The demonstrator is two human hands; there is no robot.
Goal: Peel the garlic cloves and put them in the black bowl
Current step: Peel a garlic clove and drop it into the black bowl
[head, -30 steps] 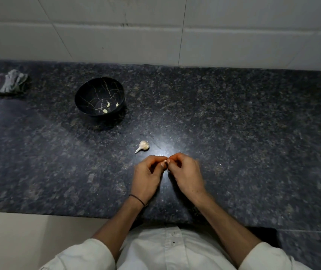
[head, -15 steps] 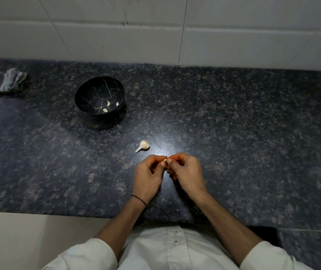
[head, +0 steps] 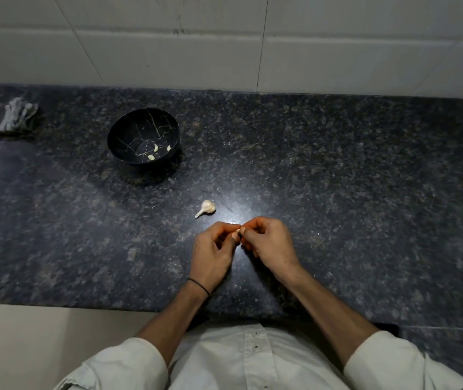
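Observation:
My left hand (head: pixel 212 250) and my right hand (head: pixel 268 242) meet fingertip to fingertip above the dark granite counter, both pinching a small pale garlic clove (head: pixel 237 231) that is mostly hidden by the fingers. A small garlic bulb (head: pixel 206 207) with a stem lies on the counter just beyond my left hand. The black bowl (head: pixel 120 130) with thin gold veins stands further back to the left, and three peeled cloves (head: pixel 155 148) lie at its bottom.
A crumpled grey and reddish cloth (head: pixel 9 117) sits at the far left of the counter (head: pixel 365 192). A white tiled wall (head: pixel 252 43) rises behind. The counter's front edge runs just in front of my forearms.
My fingers have shifted slightly on the clove; both hands stay in the same spot. The bulb and the bowl have not moved.

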